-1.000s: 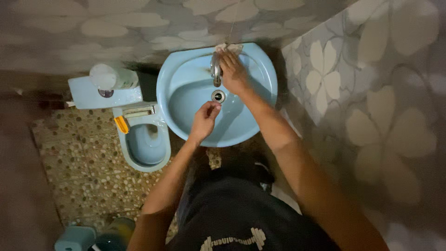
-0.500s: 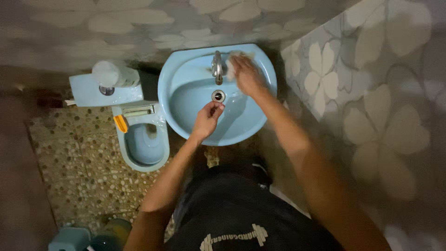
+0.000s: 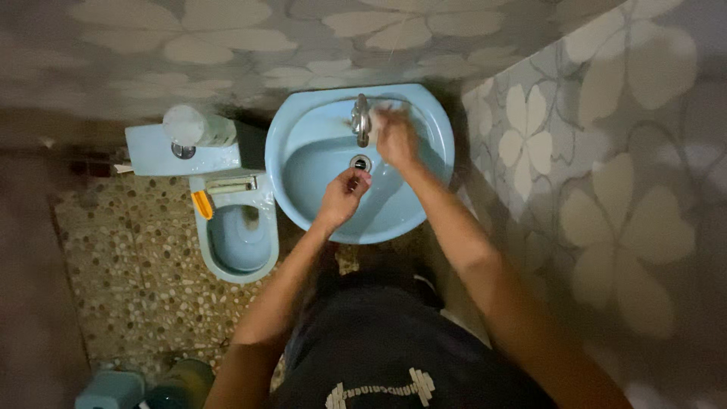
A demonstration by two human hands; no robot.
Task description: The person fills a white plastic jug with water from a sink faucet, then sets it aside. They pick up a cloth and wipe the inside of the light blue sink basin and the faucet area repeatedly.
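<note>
Right hand: your right hand (image 3: pixel 395 140) pressed a pale cloth (image 3: pixel 384 112) against the basin's back rim, fingers curled over it; blur hid how tightly.
Cloth: it lay bunched just right of the tap (image 3: pixel 361 120), too blurred to give a long axis.
Tap: its long axis ran from the wall toward you, spout pointing at the drain (image 3: pixel 360 163).
Left hand: your left hand (image 3: pixel 343 198) hung inside the basin (image 3: pixel 314 159), fingertips pinched together near the drain; whether they held anything, you couldn't tell.

A pale cloth (image 3: pixel 386 112) lies bunched on the blue washbasin's (image 3: pixel 318 144) rim beside the tap (image 3: pixel 361 120).
</note>
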